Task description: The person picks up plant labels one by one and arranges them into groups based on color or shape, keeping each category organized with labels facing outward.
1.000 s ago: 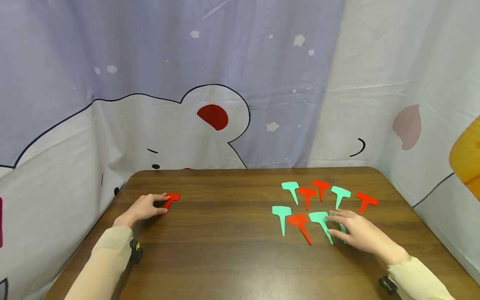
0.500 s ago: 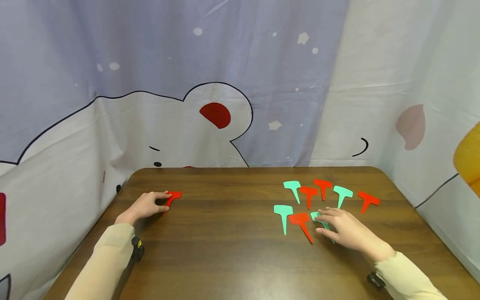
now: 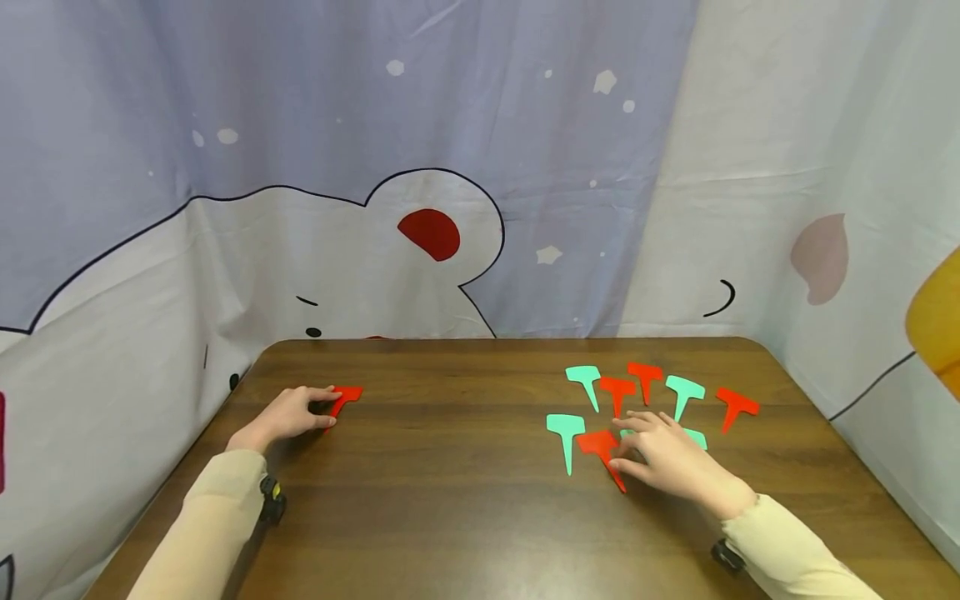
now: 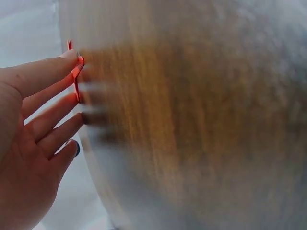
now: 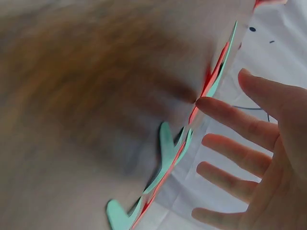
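Note:
My left hand [image 3: 281, 417] rests at the table's left side, its fingertips touching a red T-shaped plant label [image 3: 347, 396]. In the left wrist view the fingers are fairly straight, with the red label partly hidden by them. My right hand [image 3: 675, 458] hovers over the right group, fingers spread and holding nothing. Its thumb and index finger are over or beside another red plant label [image 3: 597, 442]; contact is unclear. Two green labels lie partly hidden by this hand, one showing its end [image 3: 696, 438] to the right. A green plant label [image 3: 566, 433] lies left of that red one.
Behind the hand lie more labels: green [image 3: 584, 379], red [image 3: 618, 389], red [image 3: 645, 377], green [image 3: 684, 392] and red [image 3: 736, 404]. They lie flat on the brown wooden table [image 3: 435, 500]. A printed curtain [image 3: 555, 167] hangs beyond the far edge.
My right hand has moved left, from the rightmost green labels in the near row toward the red one. A green label's end has come into view on its right. The left hand has stayed put.

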`<state>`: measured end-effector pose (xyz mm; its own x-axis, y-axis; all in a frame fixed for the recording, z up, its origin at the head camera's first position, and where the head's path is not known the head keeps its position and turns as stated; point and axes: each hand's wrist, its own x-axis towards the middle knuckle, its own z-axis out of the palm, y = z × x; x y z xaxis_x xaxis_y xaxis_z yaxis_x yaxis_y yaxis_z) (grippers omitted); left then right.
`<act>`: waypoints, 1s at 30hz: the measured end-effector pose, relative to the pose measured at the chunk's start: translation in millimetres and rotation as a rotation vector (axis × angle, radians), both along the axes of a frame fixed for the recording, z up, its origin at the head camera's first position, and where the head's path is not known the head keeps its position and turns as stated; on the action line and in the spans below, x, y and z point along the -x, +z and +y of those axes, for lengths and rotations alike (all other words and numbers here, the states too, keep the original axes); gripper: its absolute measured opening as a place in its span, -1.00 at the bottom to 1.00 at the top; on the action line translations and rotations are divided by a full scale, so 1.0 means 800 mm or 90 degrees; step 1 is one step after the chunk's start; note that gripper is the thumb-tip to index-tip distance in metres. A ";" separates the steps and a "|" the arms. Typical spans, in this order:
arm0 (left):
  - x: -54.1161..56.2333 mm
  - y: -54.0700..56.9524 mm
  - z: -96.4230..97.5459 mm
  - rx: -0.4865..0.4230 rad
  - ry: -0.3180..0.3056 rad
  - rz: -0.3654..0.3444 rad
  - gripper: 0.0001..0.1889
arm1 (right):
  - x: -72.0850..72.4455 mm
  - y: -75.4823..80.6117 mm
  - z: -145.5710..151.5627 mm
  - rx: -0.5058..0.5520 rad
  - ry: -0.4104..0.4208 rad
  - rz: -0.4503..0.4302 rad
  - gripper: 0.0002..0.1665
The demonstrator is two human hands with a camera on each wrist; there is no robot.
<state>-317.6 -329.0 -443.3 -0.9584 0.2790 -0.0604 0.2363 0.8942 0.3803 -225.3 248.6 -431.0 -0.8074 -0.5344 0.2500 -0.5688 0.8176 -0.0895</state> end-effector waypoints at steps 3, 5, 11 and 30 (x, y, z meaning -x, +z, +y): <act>0.000 0.001 0.001 0.000 0.000 0.004 -0.41 | 0.002 0.002 -0.006 -0.012 -0.012 0.015 -0.71; 0.001 0.001 0.001 0.001 0.000 0.005 -0.41 | 0.003 0.002 -0.010 -0.021 -0.031 0.017 -0.69; 0.001 0.000 0.001 -0.002 -0.001 0.008 -0.40 | 0.004 0.001 -0.022 -0.038 -0.084 0.038 -0.55; 0.000 -0.007 -0.003 -0.007 -0.008 0.024 -0.42 | 0.009 0.001 -0.037 -0.015 -0.113 0.045 -0.48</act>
